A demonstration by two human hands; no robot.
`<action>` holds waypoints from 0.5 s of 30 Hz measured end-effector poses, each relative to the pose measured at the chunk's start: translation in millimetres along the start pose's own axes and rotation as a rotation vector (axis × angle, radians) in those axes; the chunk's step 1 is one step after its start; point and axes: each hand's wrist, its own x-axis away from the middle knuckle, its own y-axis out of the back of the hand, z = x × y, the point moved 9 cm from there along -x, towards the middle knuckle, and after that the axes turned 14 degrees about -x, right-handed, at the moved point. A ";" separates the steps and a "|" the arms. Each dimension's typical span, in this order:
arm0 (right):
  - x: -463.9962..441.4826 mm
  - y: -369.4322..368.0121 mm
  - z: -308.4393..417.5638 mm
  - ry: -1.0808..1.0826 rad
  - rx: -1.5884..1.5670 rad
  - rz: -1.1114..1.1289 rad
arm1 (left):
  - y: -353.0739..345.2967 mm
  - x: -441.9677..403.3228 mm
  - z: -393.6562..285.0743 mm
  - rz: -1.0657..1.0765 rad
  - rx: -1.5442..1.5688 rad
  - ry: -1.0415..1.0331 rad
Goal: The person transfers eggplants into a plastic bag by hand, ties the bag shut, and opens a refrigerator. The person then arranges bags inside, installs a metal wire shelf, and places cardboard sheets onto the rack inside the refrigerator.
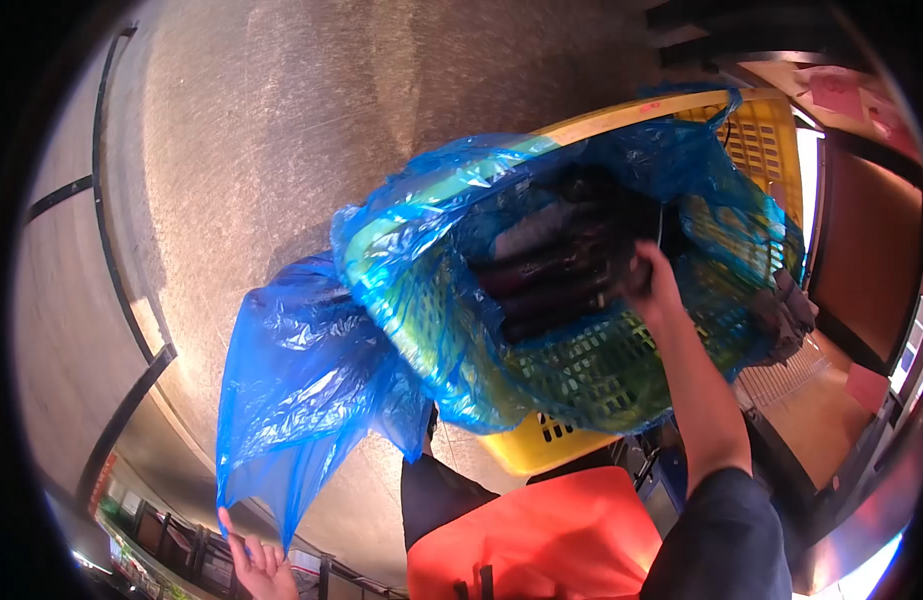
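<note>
A translucent blue plastic bag (311,370) lines a yellow plastic basket (761,145) and spills over its left side. My left hand (259,568), low at the left, has its fingers closed on the hanging edge of the bag, which is stretched down toward me. My right hand (649,278) is inside the basket at the right end of a dark bundle (551,285) of long, soft-looking pieces, lying on the bag. Its fingers are curled at the bundle, slightly blurred. What the bundle's pieces are, I cannot make out.
A speckled grey-brown floor (271,120) lies beyond the basket. Dark-framed shelving (871,250) stands close on the right, with pink papers on it. A crumpled grey-brown cloth (783,318) hangs by the basket's right rim. My orange-red apron (541,535) is below the basket.
</note>
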 end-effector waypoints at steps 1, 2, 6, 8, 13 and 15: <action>46.0 3.5 -16.5 0.024 0.044 -0.102 | -0.7 -2.1 0.6 0.036 0.013 0.016; 100.1 -10.3 -34.3 0.016 0.062 -0.134 | 1.0 -3.9 2.4 0.068 0.025 0.033; 250.2 -19.2 -92.6 -0.191 0.417 -0.058 | 10.9 -4.6 5.9 0.215 0.008 0.066; 298.1 -35.2 -128.5 -0.364 0.631 0.100 | 41.1 -7.9 28.4 0.081 0.137 0.224; 351.4 -79.3 -265.3 -0.847 0.872 0.263 | 20.1 -6.9 19.6 0.530 -0.038 0.072; 337.7 -83.9 -332.8 -0.834 0.841 0.429 | 20.3 -3.3 25.0 0.645 -0.067 0.056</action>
